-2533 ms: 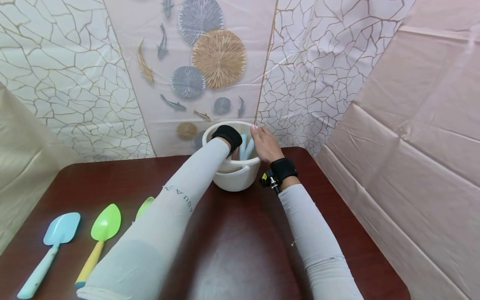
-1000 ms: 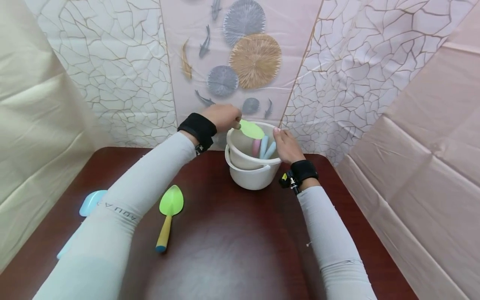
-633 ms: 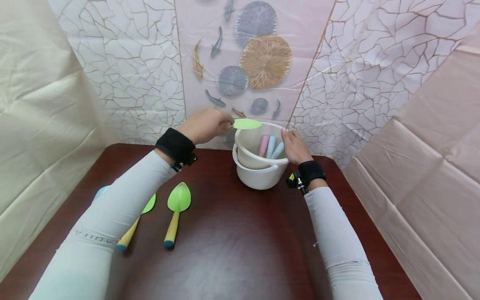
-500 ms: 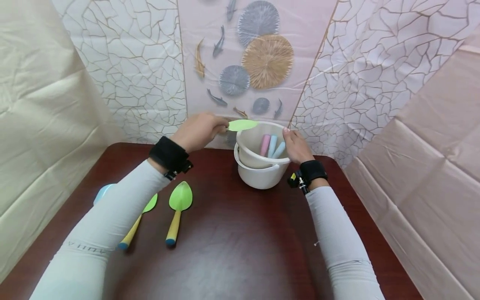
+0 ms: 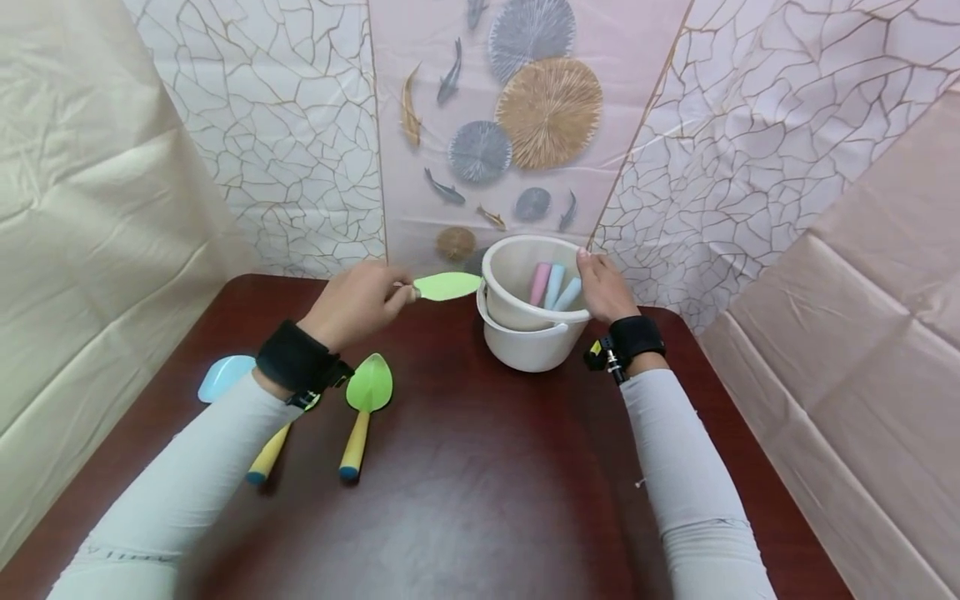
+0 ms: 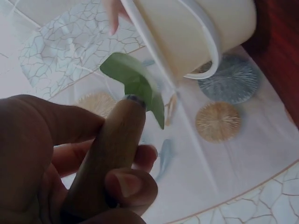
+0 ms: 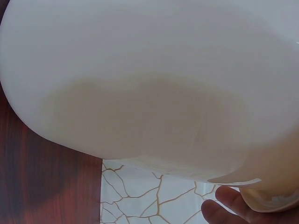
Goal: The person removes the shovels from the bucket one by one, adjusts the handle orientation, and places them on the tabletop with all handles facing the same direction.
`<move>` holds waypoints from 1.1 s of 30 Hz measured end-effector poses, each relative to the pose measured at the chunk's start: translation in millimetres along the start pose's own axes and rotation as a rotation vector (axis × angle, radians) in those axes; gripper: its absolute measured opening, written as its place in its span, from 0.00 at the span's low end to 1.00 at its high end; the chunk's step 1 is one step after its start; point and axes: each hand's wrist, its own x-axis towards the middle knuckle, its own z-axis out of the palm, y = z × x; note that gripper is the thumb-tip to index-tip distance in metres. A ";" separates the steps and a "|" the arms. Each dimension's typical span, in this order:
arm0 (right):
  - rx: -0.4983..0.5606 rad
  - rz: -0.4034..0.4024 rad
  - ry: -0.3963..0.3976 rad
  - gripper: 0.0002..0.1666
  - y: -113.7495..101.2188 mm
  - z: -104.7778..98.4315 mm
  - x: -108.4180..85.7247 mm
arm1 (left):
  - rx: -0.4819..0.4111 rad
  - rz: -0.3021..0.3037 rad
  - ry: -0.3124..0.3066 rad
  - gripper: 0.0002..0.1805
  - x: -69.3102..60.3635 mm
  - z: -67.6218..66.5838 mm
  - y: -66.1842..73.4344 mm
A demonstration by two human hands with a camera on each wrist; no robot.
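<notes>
My left hand (image 5: 356, 304) grips a green-bladed trowel (image 5: 447, 286) by its handle, in the air just left of the white bucket (image 5: 528, 350). In the left wrist view, the fingers and thumb wrap the trowel's handle (image 6: 117, 135), with its blade pointing toward the bucket. My right hand (image 5: 606, 287) holds the bucket's rim on the right side, thumb over the edge and fingers outside. Inside the bucket stand a pink handle (image 5: 540, 283) and two light blue handles (image 5: 555, 286); their lower ends are hidden.
On the dark red table (image 5: 480, 483), a green trowel with yellow handle (image 5: 367, 387) lies left of centre. Beside it, another yellow-handled trowel (image 5: 268, 454) and a light blue trowel (image 5: 225, 377) are partly hidden by my left arm. Patterned cloth (image 5: 300, 125) hangs behind the table.
My left hand was down in the bucket, then rose with the green trowel and has moved left and lower, clear of the rim. My right hand stays on the rim. The head view has turned left.
</notes>
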 end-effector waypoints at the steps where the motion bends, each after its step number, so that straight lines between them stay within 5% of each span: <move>1: 0.000 0.000 0.001 0.53 0.2 -0.7 0.0 | -0.001 -0.019 -0.009 0.11 -4.1 1.2 -0.4; 6: -0.007 0.005 -0.009 0.54 0.7 -2.5 -0.2 | 0.015 -0.085 -0.088 0.16 -26.4 15.9 -1.6; 10: -0.015 -0.006 0.001 0.55 0.0 -3.3 0.4 | 0.042 -0.063 -0.158 0.15 -42.3 35.8 -0.8; 21: 0.001 0.009 0.010 0.56 1.9 -1.2 1.2 | 0.113 -0.048 -0.200 0.07 -69.2 81.0 5.9; 33: -0.006 0.001 0.023 0.53 0.1 -0.1 1.5 | 0.294 -0.039 -0.004 0.05 -93.1 109.5 20.1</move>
